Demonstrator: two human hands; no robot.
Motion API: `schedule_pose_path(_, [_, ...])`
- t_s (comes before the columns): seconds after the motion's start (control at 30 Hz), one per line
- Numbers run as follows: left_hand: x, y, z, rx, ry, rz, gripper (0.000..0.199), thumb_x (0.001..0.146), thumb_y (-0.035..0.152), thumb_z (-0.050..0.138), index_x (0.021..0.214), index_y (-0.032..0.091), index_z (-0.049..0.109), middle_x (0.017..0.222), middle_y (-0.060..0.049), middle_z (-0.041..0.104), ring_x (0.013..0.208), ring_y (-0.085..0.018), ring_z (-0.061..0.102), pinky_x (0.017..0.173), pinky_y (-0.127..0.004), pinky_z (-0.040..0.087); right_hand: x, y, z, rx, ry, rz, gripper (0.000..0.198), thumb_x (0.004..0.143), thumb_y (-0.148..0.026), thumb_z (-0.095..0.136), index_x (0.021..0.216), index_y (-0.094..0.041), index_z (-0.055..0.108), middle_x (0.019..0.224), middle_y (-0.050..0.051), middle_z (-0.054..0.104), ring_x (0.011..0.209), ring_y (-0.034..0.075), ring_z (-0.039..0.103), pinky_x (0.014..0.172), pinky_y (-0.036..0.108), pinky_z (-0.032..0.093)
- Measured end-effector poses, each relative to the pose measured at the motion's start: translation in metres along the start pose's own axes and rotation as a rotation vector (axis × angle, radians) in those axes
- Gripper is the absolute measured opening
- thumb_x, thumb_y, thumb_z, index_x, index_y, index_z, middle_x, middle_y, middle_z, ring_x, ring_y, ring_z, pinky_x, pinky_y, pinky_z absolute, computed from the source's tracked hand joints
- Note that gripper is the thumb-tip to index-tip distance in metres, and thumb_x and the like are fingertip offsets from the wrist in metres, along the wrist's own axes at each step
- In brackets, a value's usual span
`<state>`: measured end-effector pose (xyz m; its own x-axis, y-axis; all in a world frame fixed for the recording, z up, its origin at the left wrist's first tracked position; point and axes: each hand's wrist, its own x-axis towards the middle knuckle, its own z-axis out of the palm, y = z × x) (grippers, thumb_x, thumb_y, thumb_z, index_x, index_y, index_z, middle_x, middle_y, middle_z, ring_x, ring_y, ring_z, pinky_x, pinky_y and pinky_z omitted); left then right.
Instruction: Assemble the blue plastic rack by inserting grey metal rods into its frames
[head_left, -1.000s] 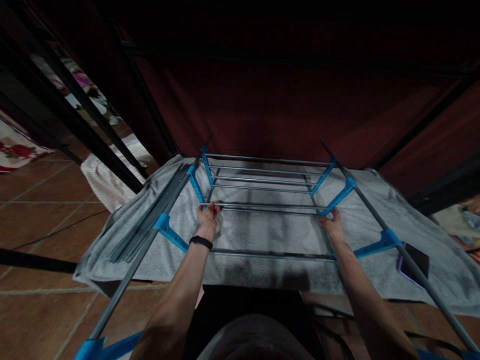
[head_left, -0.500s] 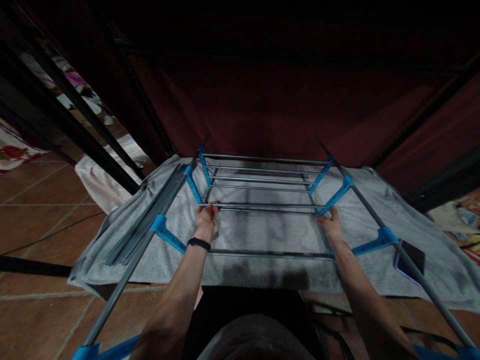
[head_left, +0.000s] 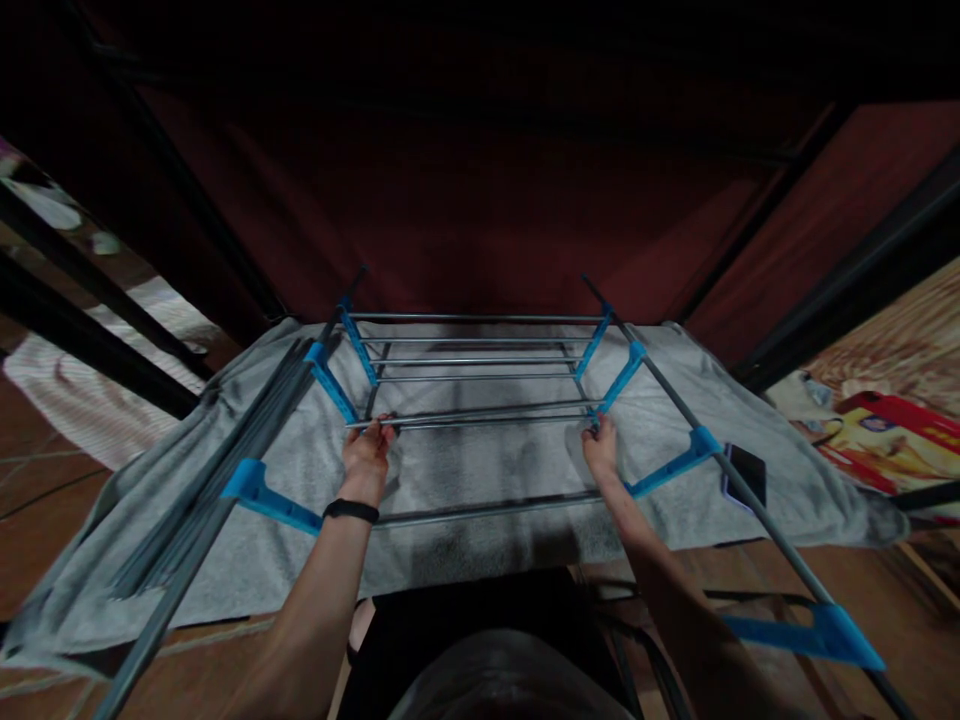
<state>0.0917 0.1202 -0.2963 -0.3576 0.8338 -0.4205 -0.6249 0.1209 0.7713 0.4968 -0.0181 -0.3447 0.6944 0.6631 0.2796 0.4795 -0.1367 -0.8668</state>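
Observation:
A rack frame of grey metal tubes and blue plastic brackets stands over a grey cloth. My left hand (head_left: 366, 460), with a black band on its wrist, has its fingers closed around the left end of a loose-looking crosswise metal tube (head_left: 487, 411). That tube's left end lies by the tip of the left blue bracket (head_left: 332, 384). On the other side, my right hand (head_left: 601, 450) pinches the lower tip of the right blue bracket (head_left: 622, 376), where the tube's right end meets it. Its fingertips partly cover this joint. A second thin tube runs just below the first.
Several loose grey tubes (head_left: 217, 470) lie bundled on the grey cloth (head_left: 480, 550) at left. A phone (head_left: 745, 478) rests beyond the right side pole (head_left: 675, 398). A red and yellow package (head_left: 892, 440) is at far right. Dark red fabric (head_left: 465, 220) hangs behind.
The view has swung to the right, bringing the red and yellow package into sight. The crosswise tube's left end now sits lower than its right end. Both hands stay at their places on the frame.

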Motion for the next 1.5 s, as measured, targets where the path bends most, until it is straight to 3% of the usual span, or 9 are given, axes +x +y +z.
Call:
schedule_pose_path(0.1, [-0.003,0.002,0.0,-0.007,-0.015,0.007,0.018,0.083,-0.002,0.055,0.076,0.014,0.058,0.074,-0.002,0.065,0.059,-0.008,0.062,0.055,-0.017,0.054,-0.021,-0.021,0.018,-0.096,-0.106,-0.25,0.052,0.076,-0.016,0.044,0.126,-0.017,0.057,0.123,0.013,0.06,0.116,0.023,0.055,0.103,0.046,0.045])
schedule_pose_path(0.23, [-0.011,0.006,0.002,-0.05,-0.042,0.012,0.016,0.084,0.0,0.056,0.076,0.014,0.059,0.073,-0.001,0.065,0.06,-0.008,0.061,0.055,-0.016,0.053,-0.038,-0.058,0.043,-0.138,-0.275,-0.54,0.052,0.082,-0.01,0.04,0.13,-0.019,0.057,0.132,0.012,0.056,0.127,0.023,0.048,0.109,0.047,0.04])
schedule_pose_path(0.7, [-0.015,0.003,0.0,-0.108,-0.023,0.038,0.014,0.082,0.001,0.061,0.077,0.015,0.059,0.075,-0.002,0.066,0.06,-0.008,0.063,0.056,-0.017,0.053,-0.058,-0.159,0.129,-0.487,-0.714,-0.902,0.044,0.096,-0.012,0.037,0.138,-0.017,0.051,0.134,0.012,0.057,0.127,0.023,0.045,0.112,0.042,0.033])
schedule_pose_path(0.83, [-0.013,0.001,0.0,-0.109,-0.003,0.049,0.014,0.081,0.001,0.061,0.078,0.014,0.058,0.075,-0.003,0.067,0.062,-0.009,0.064,0.059,-0.018,0.054,-0.066,-0.174,0.151,-0.564,-0.781,-0.959,0.045,0.098,-0.013,0.035,0.14,-0.015,0.047,0.125,0.012,0.061,0.12,0.022,0.05,0.113,0.043,0.028])
schedule_pose_path(1.1, [-0.009,-0.003,-0.002,0.036,-0.041,0.133,0.013,0.077,0.01,0.066,0.078,0.016,0.055,0.07,0.001,0.062,0.058,-0.008,0.059,0.058,-0.019,0.049,-0.071,-0.195,0.177,-0.617,-0.875,-0.929,0.051,0.096,-0.009,0.03,0.144,-0.022,0.045,0.125,0.011,0.059,0.113,0.022,0.055,0.097,0.035,0.043])
schedule_pose_path(1.2, [-0.003,-0.008,-0.012,0.137,-0.057,0.204,0.013,0.076,0.008,0.064,0.08,0.016,0.055,0.072,0.002,0.059,0.063,-0.009,0.059,0.06,-0.019,0.046,-0.068,-0.196,0.18,-0.631,-0.892,-0.938,0.057,0.095,-0.006,0.028,0.146,-0.024,0.043,0.125,0.011,0.058,0.113,0.022,0.055,0.095,0.034,0.043])
schedule_pose_path(1.27, [0.003,-0.01,-0.02,0.183,0.02,0.305,0.021,0.071,0.002,0.064,0.083,0.017,0.055,0.075,0.003,0.056,0.067,-0.008,0.058,0.066,-0.019,0.046,-0.066,-0.196,0.18,-0.639,-0.898,-0.943,0.06,0.093,-0.004,0.028,0.147,-0.024,0.041,0.125,0.011,0.058,0.113,0.022,0.055,0.096,0.034,0.043])
schedule_pose_path(1.4, [0.019,-0.009,-0.029,0.236,0.234,0.51,0.041,0.061,-0.004,0.067,0.091,0.02,0.056,0.096,-0.001,0.057,0.098,-0.013,0.059,0.087,-0.022,0.046,-0.068,-0.197,0.18,-0.652,-0.901,-0.944,0.06,0.092,-0.003,0.03,0.147,-0.025,0.041,0.125,0.012,0.058,0.112,0.022,0.056,0.096,0.035,0.044])
schedule_pose_path(1.5, [0.029,-0.002,-0.026,0.233,0.232,0.53,0.047,0.061,-0.003,0.069,0.098,0.022,0.057,0.117,-0.007,0.056,0.123,-0.018,0.051,0.098,-0.025,0.044,-0.069,-0.198,0.181,-0.666,-0.907,-0.942,0.051,0.097,-0.011,0.033,0.144,-0.025,0.044,0.121,0.011,0.06,0.11,0.022,0.057,0.095,0.035,0.045])
